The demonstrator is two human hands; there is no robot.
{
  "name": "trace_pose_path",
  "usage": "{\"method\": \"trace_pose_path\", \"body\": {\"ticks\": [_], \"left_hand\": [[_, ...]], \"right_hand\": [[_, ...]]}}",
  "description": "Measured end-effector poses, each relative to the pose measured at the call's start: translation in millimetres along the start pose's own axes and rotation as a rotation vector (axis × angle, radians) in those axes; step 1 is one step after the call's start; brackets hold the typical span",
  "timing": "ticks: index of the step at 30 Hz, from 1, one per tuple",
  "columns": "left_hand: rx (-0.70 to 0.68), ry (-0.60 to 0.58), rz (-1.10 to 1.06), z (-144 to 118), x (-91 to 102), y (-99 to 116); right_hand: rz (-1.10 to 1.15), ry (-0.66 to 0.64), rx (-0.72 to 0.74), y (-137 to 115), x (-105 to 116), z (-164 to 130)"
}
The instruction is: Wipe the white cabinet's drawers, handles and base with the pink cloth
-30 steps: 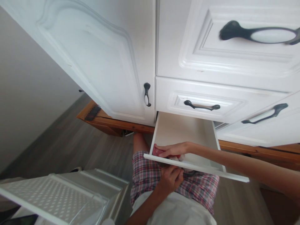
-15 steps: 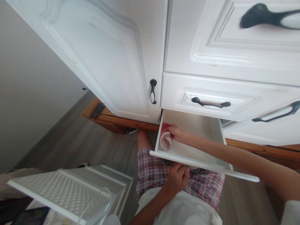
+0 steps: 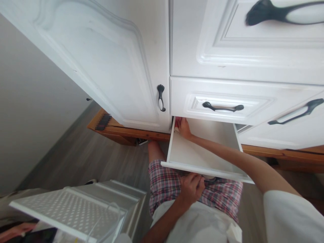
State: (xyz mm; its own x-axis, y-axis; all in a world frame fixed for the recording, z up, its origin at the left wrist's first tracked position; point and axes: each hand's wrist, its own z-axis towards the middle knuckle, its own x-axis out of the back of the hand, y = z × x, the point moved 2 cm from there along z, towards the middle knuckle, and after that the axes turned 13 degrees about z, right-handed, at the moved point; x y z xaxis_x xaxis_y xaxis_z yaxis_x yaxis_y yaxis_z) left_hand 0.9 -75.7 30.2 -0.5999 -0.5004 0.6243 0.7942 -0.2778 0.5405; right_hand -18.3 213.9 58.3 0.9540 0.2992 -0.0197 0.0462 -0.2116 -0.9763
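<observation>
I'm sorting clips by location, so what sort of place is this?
Probably a room in a home, though which room I can't tell. The signs are the white panelled cupboard door with its decorative handle, the open drawer beside it and the wood-look floor.

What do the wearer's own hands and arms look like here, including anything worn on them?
Both the left hand and right hand are ungloved, with no watch or bracelet showing at either wrist. A loose, plain white sleeve covers the upper right arm, leaving the forearm bare. The left forearm is bare too; its sleeve can't be clearly made out.
</observation>
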Motion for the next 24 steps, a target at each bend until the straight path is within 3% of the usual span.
{"method": "trace_pose_path", "body": {"ticks": [5,10,16,24], "left_hand": [[-0.008,0.0,-0.025,-1.4,-0.6,-0.8],[-0.014,0.01,-0.03,1.7,1.4,-1.6],[-0.026,0.033,-0.009,4.6,3.0,-1.1],[-0.02,0.033,-0.01,4.7,3.1,-1.4]], "right_hand": [[0.066,-0.172,0.009,-30.8,44.6,7.2],[0.287,-0.336,-0.036,-60.0,63.2,15.3],[0.368,-0.493,-0.206,-51.8,77.8,3.7],[0.37,-0.475,-0.28,-37.9,74.1,19.3]]}}
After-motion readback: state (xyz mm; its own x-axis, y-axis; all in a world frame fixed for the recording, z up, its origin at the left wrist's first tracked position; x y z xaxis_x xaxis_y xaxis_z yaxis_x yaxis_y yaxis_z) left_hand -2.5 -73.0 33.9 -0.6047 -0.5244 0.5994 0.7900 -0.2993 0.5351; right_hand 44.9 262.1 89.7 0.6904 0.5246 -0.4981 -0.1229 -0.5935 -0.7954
